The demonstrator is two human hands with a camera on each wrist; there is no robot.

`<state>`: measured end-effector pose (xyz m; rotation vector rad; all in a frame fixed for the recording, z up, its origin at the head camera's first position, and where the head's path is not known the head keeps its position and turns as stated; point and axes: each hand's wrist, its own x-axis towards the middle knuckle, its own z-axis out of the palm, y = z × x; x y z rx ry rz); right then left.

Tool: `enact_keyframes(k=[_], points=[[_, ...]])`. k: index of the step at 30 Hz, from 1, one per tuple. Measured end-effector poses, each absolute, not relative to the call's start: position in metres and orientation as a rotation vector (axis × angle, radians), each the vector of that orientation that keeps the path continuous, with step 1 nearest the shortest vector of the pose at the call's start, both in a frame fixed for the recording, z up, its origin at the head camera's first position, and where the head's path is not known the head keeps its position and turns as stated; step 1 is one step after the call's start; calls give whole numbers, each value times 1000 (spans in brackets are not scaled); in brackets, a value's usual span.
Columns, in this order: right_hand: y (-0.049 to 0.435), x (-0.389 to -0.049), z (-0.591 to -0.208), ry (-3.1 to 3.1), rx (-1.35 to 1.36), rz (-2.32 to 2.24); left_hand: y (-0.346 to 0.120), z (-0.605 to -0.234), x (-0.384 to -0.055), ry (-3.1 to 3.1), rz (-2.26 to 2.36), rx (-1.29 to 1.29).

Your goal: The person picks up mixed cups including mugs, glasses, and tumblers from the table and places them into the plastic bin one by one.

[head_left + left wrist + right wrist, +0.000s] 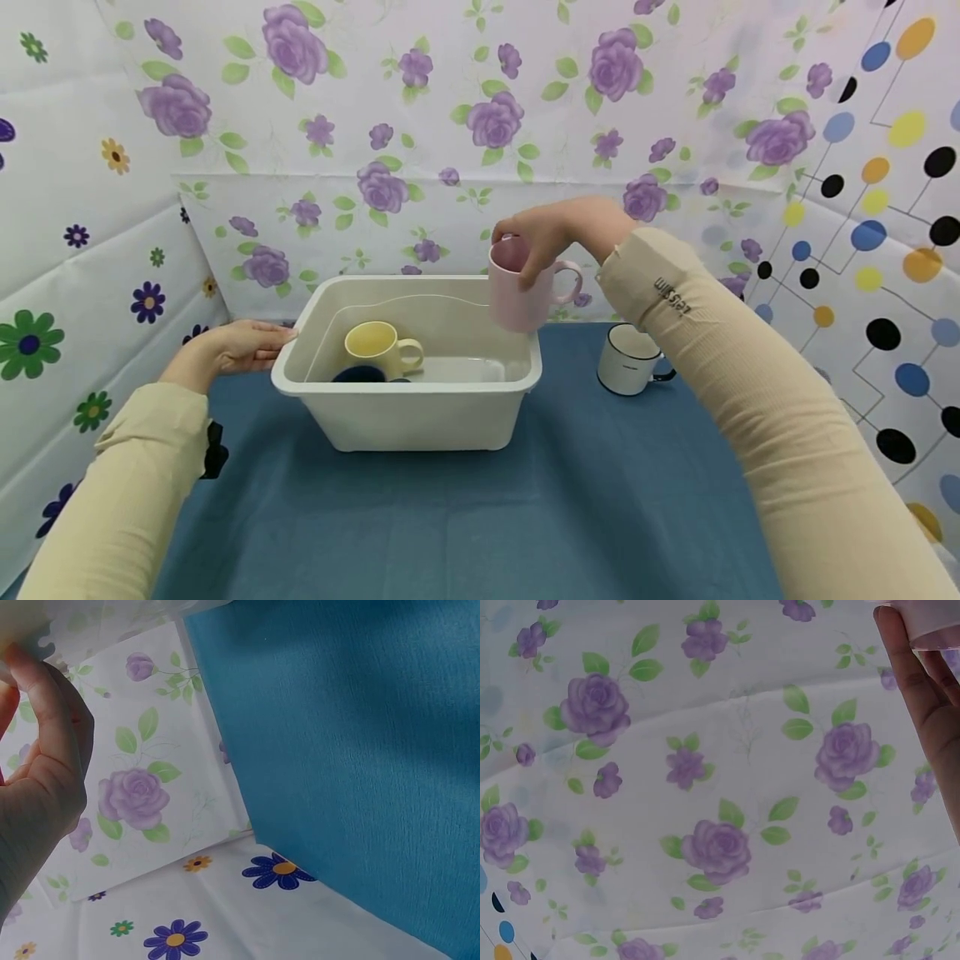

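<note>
Our right fingers (pixel 542 242) grip pink cylindrical mug (pixel 512 300) from above, near right edge of off-white rectangular plastic tub (pixel 420 421); left fingers (pixel 255 343) pinch left edge, probably steadying it.

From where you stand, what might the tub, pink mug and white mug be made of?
Tub: probably plastic, satiny, with a moulded rim. Pink mug: perhaps ceramic or plastic, smooth and evenly coloured. White mug: perhaps enamelled metal or glazed ceramic, from its dark rim.

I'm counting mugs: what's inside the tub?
A yellow mug and something dark blue, itself partly hidden behind the near wall of the tub. Anything else low behind that wall cannot be seen.
</note>
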<state>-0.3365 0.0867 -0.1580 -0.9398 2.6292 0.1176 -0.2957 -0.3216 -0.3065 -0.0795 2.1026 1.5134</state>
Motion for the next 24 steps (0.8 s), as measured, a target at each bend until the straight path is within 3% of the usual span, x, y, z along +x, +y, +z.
enact_keyframes(k=[24], points=[[37, -341, -191, 2602, -1076, 135, -322, -307, -295, 2107, 1494, -52]])
